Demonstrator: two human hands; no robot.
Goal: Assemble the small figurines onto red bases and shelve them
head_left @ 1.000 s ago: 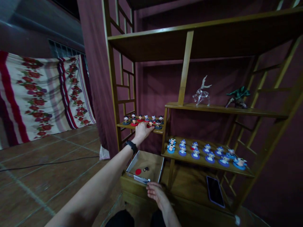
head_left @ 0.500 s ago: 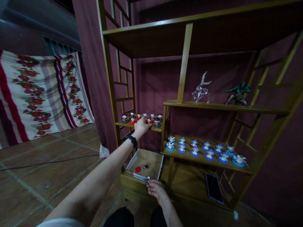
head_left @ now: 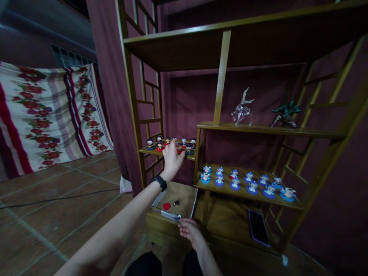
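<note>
My left hand [head_left: 171, 160] is raised in front of the small left shelf [head_left: 149, 151], fingers apart and holding nothing, just short of several little figurines on red and black bases [head_left: 186, 146]. A black watch [head_left: 160, 182] is on that wrist. My right hand [head_left: 189, 231] is low down, its fingers curled on the near rim of an open cardboard box [head_left: 188, 193]. In the box lie a red disc [head_left: 166, 206] and a small dark piece [head_left: 176, 203].
Several blue-based figurines [head_left: 247, 184] stand on the middle shelf. A glass deer [head_left: 242, 109] and a green figure [head_left: 286, 113] stand on the shelf above. A phone [head_left: 258, 232] lies on the bottom board. A floral cloth [head_left: 51, 115] hangs at left; a cable [head_left: 57, 197] crosses the floor.
My left hand has drawn back from among the red and black figurines and lifted, fingers now spread upward. My right hand has stayed at the box rim.
</note>
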